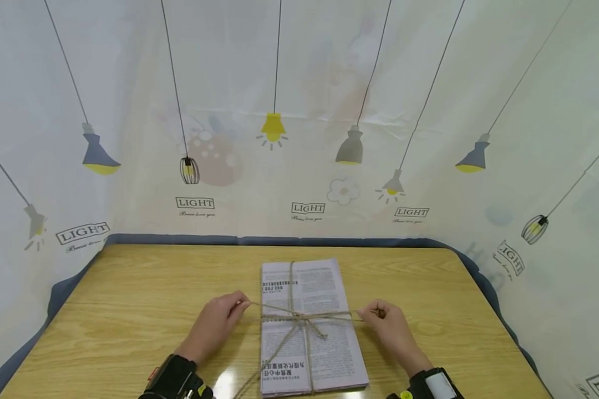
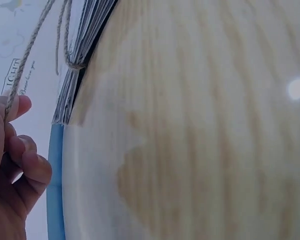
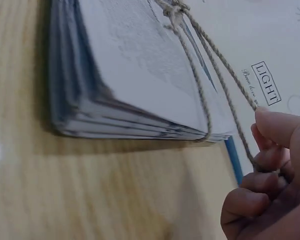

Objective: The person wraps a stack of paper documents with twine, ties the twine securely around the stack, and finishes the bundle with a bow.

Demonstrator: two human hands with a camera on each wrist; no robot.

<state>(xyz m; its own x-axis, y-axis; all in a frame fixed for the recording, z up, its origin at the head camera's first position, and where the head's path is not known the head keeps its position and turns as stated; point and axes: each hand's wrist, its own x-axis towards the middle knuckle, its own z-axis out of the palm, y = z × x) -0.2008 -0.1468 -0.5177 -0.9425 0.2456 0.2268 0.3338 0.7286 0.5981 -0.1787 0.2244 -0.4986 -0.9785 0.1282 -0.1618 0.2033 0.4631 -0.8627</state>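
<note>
A stack of folded newspapers (image 1: 329, 354) lies on the table with twine (image 1: 308, 354) wound round it lengthwise and crosswise. The strands cross at a knot (image 1: 301, 318) near the middle of the top sheet. To the left of the stack, my left hand (image 1: 214, 324) pinches one strand, which runs taut to the knot; the left wrist view shows that strand (image 2: 27, 55) between thumb and fingers. On the other side, my right hand (image 1: 391, 330) grips a looped length of twine (image 3: 230, 70), its two strands both leading back to the knot.
One loose twine tail (image 1: 247, 385) trails off the stack toward the near edge. The wooden table (image 1: 155, 277) has a dark blue border (image 1: 269, 240) at the back, and a white lamp-printed cloth (image 1: 239, 72) hangs behind and around it.
</note>
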